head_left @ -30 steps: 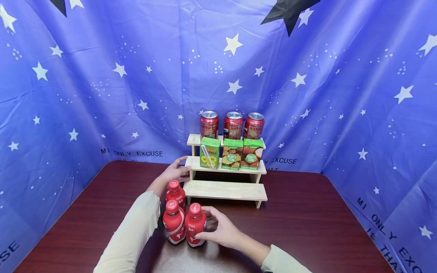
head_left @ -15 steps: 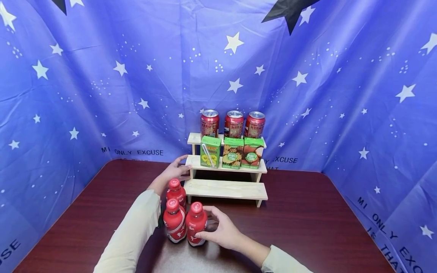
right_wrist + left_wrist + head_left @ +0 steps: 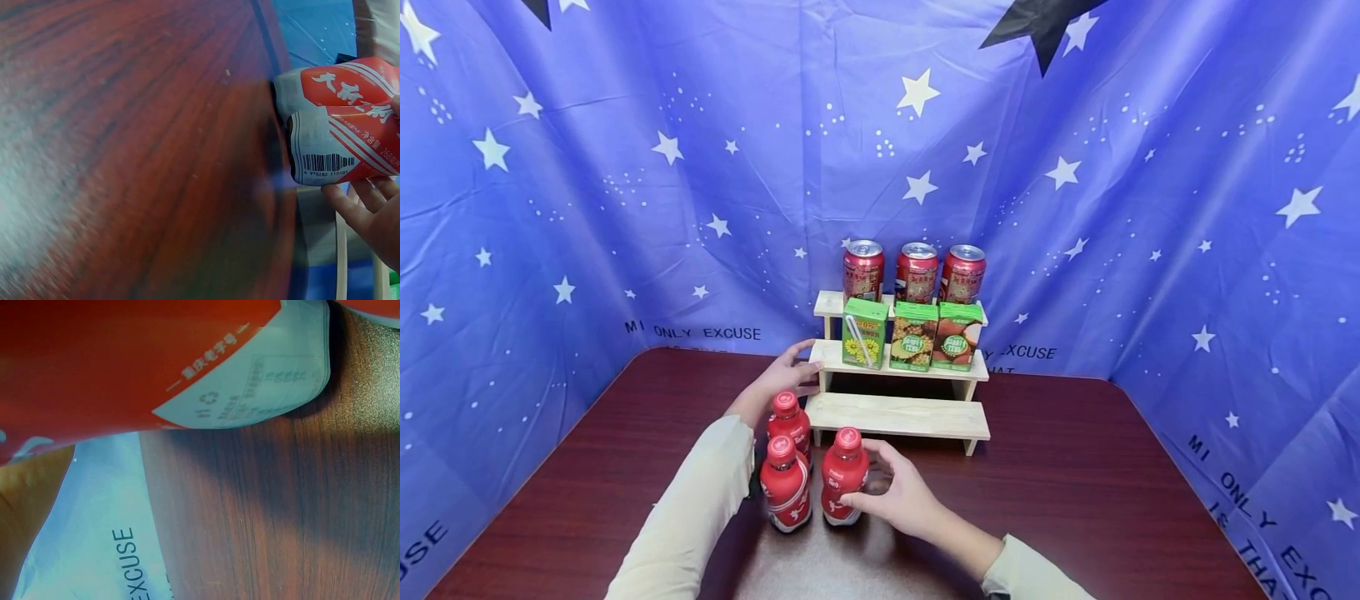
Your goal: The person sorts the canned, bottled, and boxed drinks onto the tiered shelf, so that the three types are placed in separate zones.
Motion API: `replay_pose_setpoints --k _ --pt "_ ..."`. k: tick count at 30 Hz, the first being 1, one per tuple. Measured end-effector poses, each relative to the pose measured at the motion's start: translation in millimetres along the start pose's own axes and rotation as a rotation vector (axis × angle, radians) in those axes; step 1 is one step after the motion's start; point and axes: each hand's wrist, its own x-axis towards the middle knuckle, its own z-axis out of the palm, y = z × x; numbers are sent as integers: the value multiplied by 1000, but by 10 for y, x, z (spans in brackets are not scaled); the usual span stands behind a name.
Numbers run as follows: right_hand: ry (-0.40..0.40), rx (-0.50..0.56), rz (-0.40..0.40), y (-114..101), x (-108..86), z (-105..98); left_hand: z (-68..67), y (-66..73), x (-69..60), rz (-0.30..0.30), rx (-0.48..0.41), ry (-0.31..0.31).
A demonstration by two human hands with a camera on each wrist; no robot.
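My right hand [image 3: 906,500] holds a red plastic drink bottle [image 3: 841,479] between thumb and fingers. In the right wrist view the barcode side of this bottle [image 3: 350,147] faces the camera, fingers [image 3: 356,212] against it. Whether its base touches the table I cannot tell. Two more red bottles, a front one [image 3: 786,492] and a back one [image 3: 787,421], stand upright beside my left forearm. My left hand [image 3: 777,379] touches the left end of the wooden tiered stand [image 3: 898,417], its fingers extended at the middle tier. A red bottle [image 3: 137,369] fills the left wrist view's top.
Three red cans [image 3: 917,271] stand on the stand's top tier. Three green-topped juice cartons [image 3: 912,337] are on the middle tier, with a straw on the left one. Behind the dark red-brown table [image 3: 1075,483] hangs a blue star-printed cloth [image 3: 737,125].
My right hand has moved the bottle rightward and toward the stand, so a gap now separates it from the front left bottle. My left hand has stayed at the stand.
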Motion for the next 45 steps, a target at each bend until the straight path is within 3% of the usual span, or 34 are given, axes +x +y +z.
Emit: replay_pose_setpoints --k 7,11,14,17,21,25,29,32,45 --pt "52 -39 35 -114 59 -79 78 157 -196 -8 -20 1" --pt "73 -45 45 -249 89 -113 57 107 -132 -12 -23 4" --pt "87 -43 44 -315 114 -138 17 6 -11 -9 -18 7" --pt "97 -59 28 -278 152 -164 -9 -60 70 -8 -20 13" --pt "116 -66 24 -188 210 -208 38 17 -2 -11 -33 10" --pt "132 -57 33 -278 250 -234 76 91 -80 -18 -27 11" --pt "148 -39 62 -369 306 -229 17 -28 44 -17 -15 25" --pt "167 -9 73 -314 352 -220 -10 -102 126 -20 -12 34" --pt "208 -44 55 -201 456 -271 -14 -118 151 -25 -14 34"
